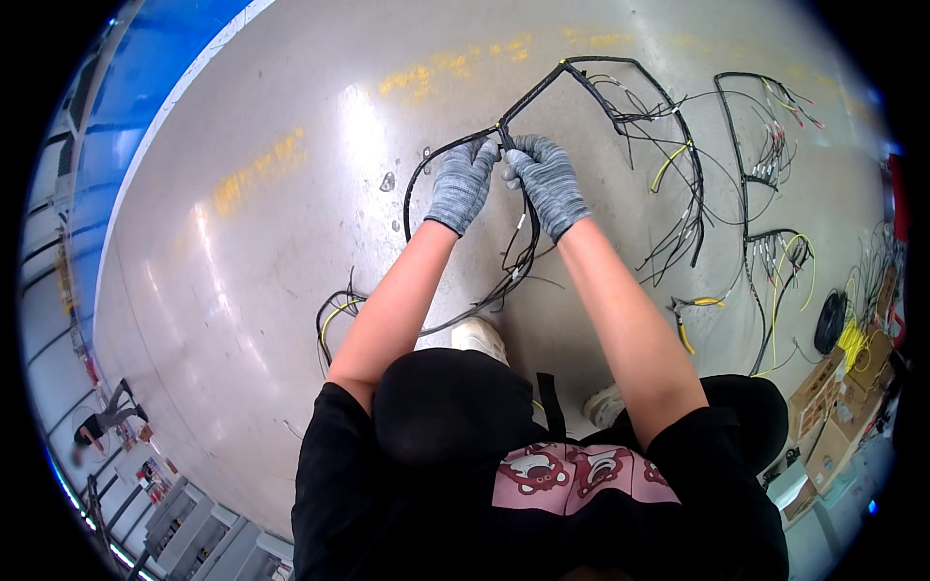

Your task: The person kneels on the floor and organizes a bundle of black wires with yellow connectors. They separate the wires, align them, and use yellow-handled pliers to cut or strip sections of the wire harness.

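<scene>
A black-wrapped wire harness (531,97) lies over the grey floor, its branches ending in loose thin wires. Both my hands wear grey knit gloves and meet at a branching point of this harness. My left hand (462,186) has its fingers closed around the branch just below the junction. Close beside it, my right hand (546,182) pinches the same branch from the other side. The fingertips partly hide what lies between them. From there a bundle of black wires (528,247) hangs and curves down toward my shoe.
On the right lies a second wire harness (744,184). Yellow-handled pliers (690,310) rest on the floor nearer me. Cardboard boxes (831,450), a black coil (829,321) and yellow wire (852,344) stand at the far right. Another person (102,423) is at the far left.
</scene>
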The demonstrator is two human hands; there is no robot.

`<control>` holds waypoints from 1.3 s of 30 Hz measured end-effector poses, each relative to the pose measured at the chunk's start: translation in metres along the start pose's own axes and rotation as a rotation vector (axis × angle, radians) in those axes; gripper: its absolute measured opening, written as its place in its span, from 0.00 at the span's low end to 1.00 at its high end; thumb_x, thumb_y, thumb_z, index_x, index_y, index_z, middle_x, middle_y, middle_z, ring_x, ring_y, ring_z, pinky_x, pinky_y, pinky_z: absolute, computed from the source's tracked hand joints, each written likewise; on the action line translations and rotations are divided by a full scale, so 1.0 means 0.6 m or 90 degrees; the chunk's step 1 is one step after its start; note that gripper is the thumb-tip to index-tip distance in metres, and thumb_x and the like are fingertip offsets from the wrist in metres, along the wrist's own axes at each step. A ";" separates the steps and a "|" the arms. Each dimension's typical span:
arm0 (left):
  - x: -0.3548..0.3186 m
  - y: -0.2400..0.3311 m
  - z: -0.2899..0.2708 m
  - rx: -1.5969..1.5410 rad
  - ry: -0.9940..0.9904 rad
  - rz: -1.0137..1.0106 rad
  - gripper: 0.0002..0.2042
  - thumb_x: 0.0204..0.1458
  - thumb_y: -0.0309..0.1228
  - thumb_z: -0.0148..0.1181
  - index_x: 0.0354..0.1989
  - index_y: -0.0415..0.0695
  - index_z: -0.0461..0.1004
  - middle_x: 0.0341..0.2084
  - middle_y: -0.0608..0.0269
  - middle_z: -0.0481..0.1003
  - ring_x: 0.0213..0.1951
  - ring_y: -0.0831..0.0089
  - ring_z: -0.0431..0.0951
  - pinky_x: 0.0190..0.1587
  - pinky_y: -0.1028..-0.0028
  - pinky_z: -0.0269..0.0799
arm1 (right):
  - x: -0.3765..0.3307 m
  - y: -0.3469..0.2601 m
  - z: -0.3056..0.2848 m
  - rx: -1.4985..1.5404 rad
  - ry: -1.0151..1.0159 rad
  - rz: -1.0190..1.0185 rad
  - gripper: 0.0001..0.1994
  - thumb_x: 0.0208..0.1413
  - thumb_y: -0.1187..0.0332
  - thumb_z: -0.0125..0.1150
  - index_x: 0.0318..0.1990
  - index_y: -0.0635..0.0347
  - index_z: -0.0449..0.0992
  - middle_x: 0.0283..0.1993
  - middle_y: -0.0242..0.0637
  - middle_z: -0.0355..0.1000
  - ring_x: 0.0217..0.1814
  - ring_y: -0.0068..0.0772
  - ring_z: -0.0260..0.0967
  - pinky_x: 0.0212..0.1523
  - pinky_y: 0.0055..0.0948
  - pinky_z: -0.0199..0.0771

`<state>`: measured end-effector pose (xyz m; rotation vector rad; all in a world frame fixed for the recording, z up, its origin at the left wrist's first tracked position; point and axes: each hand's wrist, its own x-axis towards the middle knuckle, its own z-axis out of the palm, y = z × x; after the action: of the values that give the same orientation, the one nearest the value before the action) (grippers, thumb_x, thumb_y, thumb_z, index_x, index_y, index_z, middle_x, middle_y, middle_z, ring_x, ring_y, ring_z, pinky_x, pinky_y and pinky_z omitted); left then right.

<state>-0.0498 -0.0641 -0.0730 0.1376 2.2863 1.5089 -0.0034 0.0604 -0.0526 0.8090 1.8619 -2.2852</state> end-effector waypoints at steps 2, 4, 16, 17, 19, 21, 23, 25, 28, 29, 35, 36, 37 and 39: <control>-0.002 0.002 0.000 -0.022 -0.021 -0.016 0.12 0.54 0.36 0.49 0.26 0.40 0.71 0.15 0.71 0.65 0.16 0.86 0.59 0.18 0.82 0.55 | -0.001 0.002 0.000 -0.005 0.016 -0.004 0.04 0.50 0.76 0.50 0.32 0.65 0.70 0.24 0.35 0.69 0.21 0.21 0.65 0.23 0.20 0.68; -0.011 0.010 0.001 -0.070 -0.024 -0.020 0.12 0.54 0.36 0.49 0.26 0.40 0.71 0.15 0.72 0.65 0.17 0.86 0.60 0.19 0.82 0.57 | -0.002 0.004 0.001 -0.031 0.031 -0.031 0.04 0.50 0.76 0.50 0.32 0.65 0.70 0.25 0.36 0.69 0.22 0.22 0.66 0.25 0.21 0.69; -0.065 0.114 0.000 0.325 0.055 0.208 0.16 0.56 0.41 0.42 0.37 0.41 0.70 0.26 0.50 0.73 0.29 0.58 0.73 0.33 0.65 0.68 | -0.007 0.033 0.010 -0.236 0.165 -0.332 0.03 0.48 0.76 0.52 0.31 0.63 0.70 0.29 0.42 0.68 0.30 0.36 0.66 0.33 0.30 0.67; -0.068 0.101 0.000 0.261 0.077 0.226 0.16 0.56 0.41 0.41 0.38 0.41 0.70 0.25 0.51 0.72 0.28 0.60 0.74 0.33 0.67 0.68 | -0.012 0.023 0.010 -0.281 0.170 -0.335 0.03 0.48 0.76 0.53 0.31 0.63 0.70 0.29 0.42 0.68 0.30 0.36 0.66 0.33 0.30 0.67; -0.071 0.074 0.007 0.021 0.038 0.085 0.14 0.56 0.38 0.44 0.39 0.40 0.70 0.24 0.57 0.71 0.27 0.71 0.71 0.33 0.75 0.67 | -0.010 0.028 0.014 -0.209 0.170 -0.296 0.02 0.48 0.74 0.54 0.28 0.63 0.71 0.24 0.37 0.68 0.26 0.29 0.64 0.31 0.27 0.66; -0.068 0.031 0.021 -0.142 0.060 0.000 0.12 0.56 0.36 0.46 0.38 0.40 0.70 0.25 0.60 0.71 0.27 0.75 0.69 0.33 0.78 0.66 | -0.009 0.025 0.018 -0.069 0.103 -0.187 0.03 0.49 0.73 0.55 0.27 0.63 0.71 0.22 0.35 0.68 0.24 0.26 0.62 0.30 0.25 0.65; -0.055 0.016 0.020 0.031 0.152 0.119 0.10 0.53 0.33 0.51 0.39 0.41 0.69 0.29 0.61 0.72 0.28 0.73 0.69 0.34 0.76 0.66 | -0.004 0.024 0.006 -0.084 0.126 -0.178 0.04 0.49 0.73 0.56 0.27 0.64 0.71 0.22 0.33 0.67 0.24 0.22 0.59 0.29 0.22 0.63; -0.044 0.081 -0.010 0.353 0.279 0.330 0.11 0.52 0.34 0.53 0.40 0.41 0.69 0.30 0.61 0.72 0.28 0.73 0.69 0.35 0.74 0.67 | 0.007 0.038 -0.014 -0.109 0.137 -0.152 0.04 0.49 0.72 0.56 0.27 0.64 0.70 0.22 0.33 0.67 0.24 0.22 0.59 0.29 0.22 0.64; -0.003 0.098 -0.029 0.344 0.043 0.074 0.15 0.53 0.41 0.50 0.35 0.40 0.71 0.24 0.63 0.73 0.30 0.73 0.70 0.38 0.73 0.66 | -0.003 0.025 -0.001 -0.114 0.107 -0.164 0.04 0.48 0.72 0.56 0.26 0.63 0.70 0.22 0.35 0.68 0.24 0.21 0.61 0.28 0.23 0.64; 0.007 0.091 -0.027 0.235 -0.087 -0.069 0.16 0.53 0.43 0.49 0.33 0.40 0.72 0.22 0.64 0.73 0.30 0.74 0.70 0.39 0.73 0.65 | -0.007 0.025 0.001 -0.122 0.099 -0.174 0.05 0.48 0.72 0.57 0.26 0.63 0.70 0.22 0.35 0.68 0.24 0.22 0.62 0.28 0.23 0.65; 0.034 0.060 -0.022 0.079 -0.194 -0.109 0.15 0.53 0.42 0.49 0.28 0.42 0.73 0.20 0.66 0.71 0.28 0.77 0.67 0.38 0.76 0.62 | 0.002 0.006 -0.013 -0.085 0.038 -0.079 0.05 0.49 0.70 0.56 0.27 0.62 0.71 0.21 0.34 0.69 0.18 0.23 0.65 0.21 0.22 0.65; 0.031 0.061 -0.020 0.069 -0.180 -0.104 0.15 0.53 0.42 0.49 0.28 0.42 0.73 0.20 0.66 0.71 0.28 0.77 0.67 0.39 0.76 0.62 | 0.003 -0.002 -0.014 -0.049 0.026 -0.041 0.06 0.49 0.69 0.56 0.28 0.62 0.72 0.21 0.34 0.69 0.19 0.23 0.66 0.20 0.21 0.65; 0.029 0.062 -0.019 0.059 -0.165 -0.099 0.15 0.53 0.42 0.50 0.28 0.42 0.73 0.19 0.66 0.71 0.28 0.77 0.67 0.39 0.76 0.62 | 0.004 -0.006 -0.016 -0.013 0.014 -0.003 0.06 0.50 0.69 0.56 0.28 0.62 0.72 0.21 0.34 0.69 0.19 0.23 0.66 0.20 0.21 0.66; 0.024 0.059 -0.015 0.065 -0.136 -0.052 0.15 0.52 0.40 0.50 0.30 0.39 0.73 0.19 0.63 0.71 0.26 0.75 0.68 0.35 0.75 0.64 | 0.008 -0.005 -0.022 0.104 -0.009 0.068 0.07 0.51 0.68 0.55 0.29 0.62 0.72 0.21 0.35 0.69 0.19 0.25 0.67 0.19 0.20 0.67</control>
<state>-0.0712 -0.0532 -0.0418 0.2201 2.1704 1.2725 -0.0042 0.0748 -0.0535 0.8874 1.5997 -2.3925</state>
